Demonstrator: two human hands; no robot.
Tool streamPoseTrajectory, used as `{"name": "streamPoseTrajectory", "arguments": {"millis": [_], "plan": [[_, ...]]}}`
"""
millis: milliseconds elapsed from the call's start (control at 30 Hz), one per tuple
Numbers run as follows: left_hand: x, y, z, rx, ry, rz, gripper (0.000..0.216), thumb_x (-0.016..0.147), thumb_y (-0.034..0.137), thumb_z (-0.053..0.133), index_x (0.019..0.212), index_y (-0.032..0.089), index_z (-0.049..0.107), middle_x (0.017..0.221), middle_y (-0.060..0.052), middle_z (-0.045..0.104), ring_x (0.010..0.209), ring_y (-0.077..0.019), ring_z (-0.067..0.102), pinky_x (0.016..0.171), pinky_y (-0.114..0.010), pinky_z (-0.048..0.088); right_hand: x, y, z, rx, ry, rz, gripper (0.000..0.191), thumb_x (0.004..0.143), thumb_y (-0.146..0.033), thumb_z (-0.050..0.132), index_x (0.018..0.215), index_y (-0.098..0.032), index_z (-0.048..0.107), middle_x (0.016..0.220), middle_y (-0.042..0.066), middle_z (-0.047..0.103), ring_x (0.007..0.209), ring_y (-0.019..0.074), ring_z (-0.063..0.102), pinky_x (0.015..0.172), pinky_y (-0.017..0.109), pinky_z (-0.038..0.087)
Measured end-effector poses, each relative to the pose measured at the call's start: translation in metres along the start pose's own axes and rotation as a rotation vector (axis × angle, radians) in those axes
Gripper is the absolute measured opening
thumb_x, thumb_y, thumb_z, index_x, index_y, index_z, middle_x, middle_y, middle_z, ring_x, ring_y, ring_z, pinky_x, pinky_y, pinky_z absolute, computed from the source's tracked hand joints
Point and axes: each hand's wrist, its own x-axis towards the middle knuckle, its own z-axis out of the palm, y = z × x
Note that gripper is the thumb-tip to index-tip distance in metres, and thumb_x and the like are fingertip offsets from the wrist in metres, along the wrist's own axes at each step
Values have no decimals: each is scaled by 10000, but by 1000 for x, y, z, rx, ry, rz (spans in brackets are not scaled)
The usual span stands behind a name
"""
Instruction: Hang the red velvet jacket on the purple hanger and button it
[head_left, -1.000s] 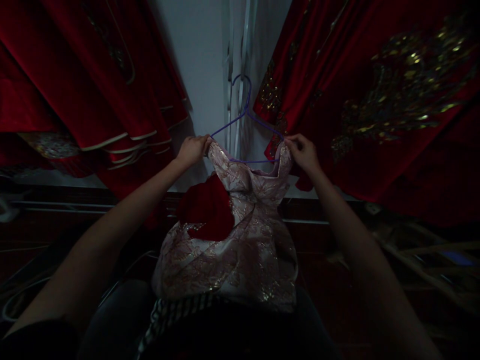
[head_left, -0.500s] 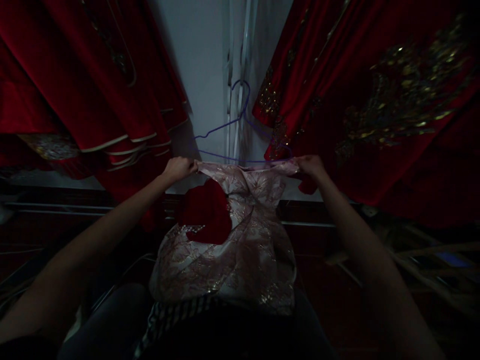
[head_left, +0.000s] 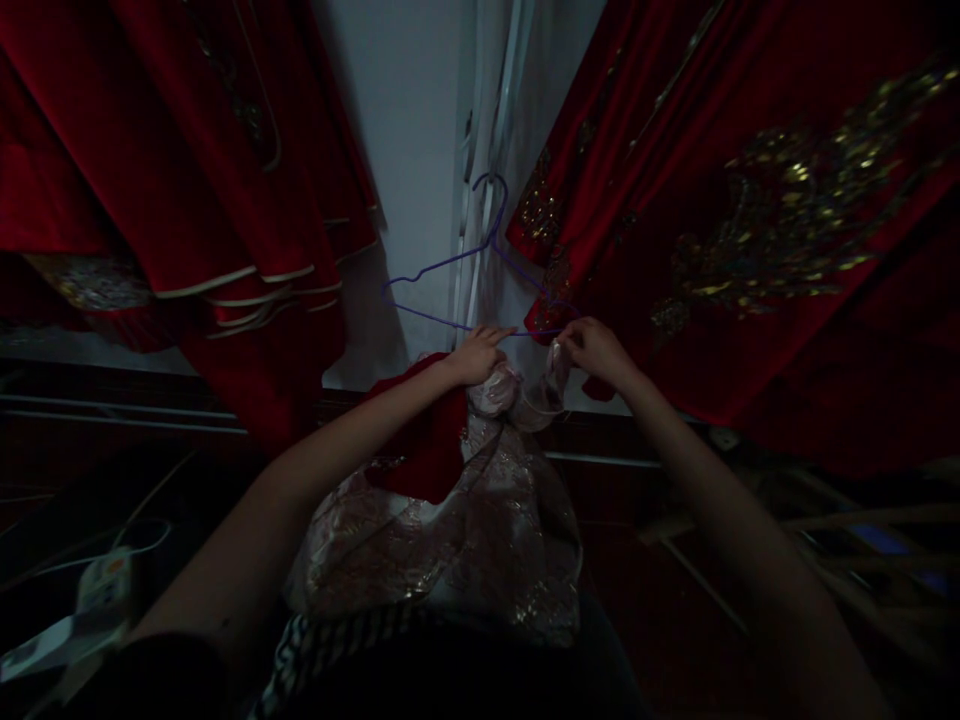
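A pale pink and gold brocade dress [head_left: 517,500] hangs down towards my lap, its top gathered beneath my hands. My left hand [head_left: 480,355] is closed on the bunched top, with its fingers against the lower bar of a purple wire hanger [head_left: 442,265]. At the hanger's right end, my right hand [head_left: 596,350] pinches the dress's upper right edge, which droops in a loop between the hands. A dark red cloth [head_left: 431,440] with a beaded edge lies over the dress's left side, partly behind my left forearm. The light is dim.
Red garments with pale trim [head_left: 247,200] hang at left, and a red gown with gold sequins [head_left: 780,220] hangs at right. A white wall [head_left: 412,100] stands between them. A white power strip [head_left: 105,590] with cables lies lower left; wooden slats [head_left: 862,520] lie lower right.
Both hands have moved inward from the ends of the dress's stretched top edge, the left one much farther. That edge is now bunched and slack.
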Motion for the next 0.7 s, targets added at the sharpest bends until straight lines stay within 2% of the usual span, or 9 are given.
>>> {"name": "streamPoseTrajectory", "arguments": {"millis": [67,133,233,333,500,700], "plan": [[-9,7,13,14,22,-38,263,851,323,536,883,159,740,1504,-138,330,1323,-341,358,1093,-554,235,2,10,-5,-35,71,25,169,790,-192,531,801,-152,696,997,122,692,959,231,635,908,344,467],[-23,12,16,19,60,-36,239,840,318,556,879,174,742,1504,-130,328,1327,-336,345,1100,-555,217,3,25,-8,-38,110,127,197,788,-187,525,836,-150,712,982,119,704,923,231,651,886,342,480],[-41,19,5,-11,88,7,242,836,353,572,942,208,733,1484,-105,364,1320,-308,352,1107,-534,223,5,50,-13,-14,161,319,231,783,-177,522,887,-146,726,916,104,727,849,223,675,808,312,503],[-47,24,-6,-41,96,27,291,835,407,573,1011,227,718,1487,-90,362,1318,-302,351,1108,-529,227,6,64,-17,38,201,419,235,778,-191,541,907,-142,730,915,103,735,827,223,682,753,295,507],[-42,27,-8,-53,76,2,277,820,423,594,929,209,731,1499,-87,347,1321,-317,346,1105,-535,224,7,63,-21,102,225,418,224,789,-241,568,915,-148,728,903,104,735,790,225,677,719,309,504],[-39,26,-5,-88,73,-7,254,816,400,599,846,181,723,1514,-88,327,1330,-316,340,1094,-527,228,8,42,-25,133,252,318,180,794,-270,586,863,-169,718,862,93,731,773,231,662,706,321,494]]}}
